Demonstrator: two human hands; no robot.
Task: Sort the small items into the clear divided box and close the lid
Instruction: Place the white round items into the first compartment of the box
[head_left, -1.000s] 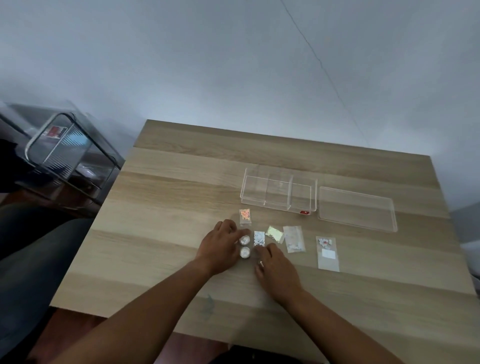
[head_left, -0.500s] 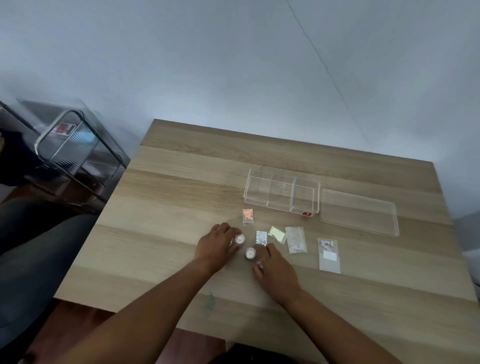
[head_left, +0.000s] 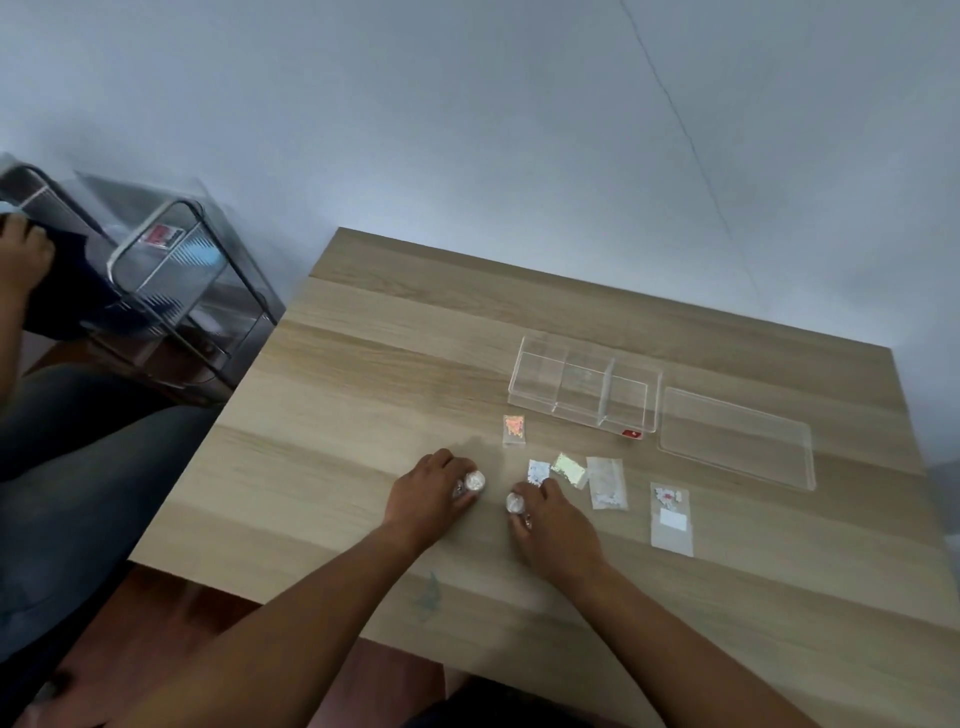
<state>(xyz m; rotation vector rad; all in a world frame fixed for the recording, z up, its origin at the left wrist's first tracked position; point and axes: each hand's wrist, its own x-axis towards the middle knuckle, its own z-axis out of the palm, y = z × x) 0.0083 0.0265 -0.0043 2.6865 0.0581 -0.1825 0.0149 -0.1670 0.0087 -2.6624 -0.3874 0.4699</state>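
A clear divided box with three compartments stands open on the wooden table, its loose lid lying flat to its right. My left hand is closed around one small round jar. My right hand pinches a second small round jar. Small plastic bags lie in front of the box: an orange one, a white-speckled one, a yellowish one, a white one and a larger one with a label.
A clear plastic and metal cart stands off the table's left edge. Another person's hand and dark clothing show at the far left. A grey wall rises behind the table.
The two jars, which sat together between my hands, have been drawn apart: my left hand took one to the left, my right hand holds the other.
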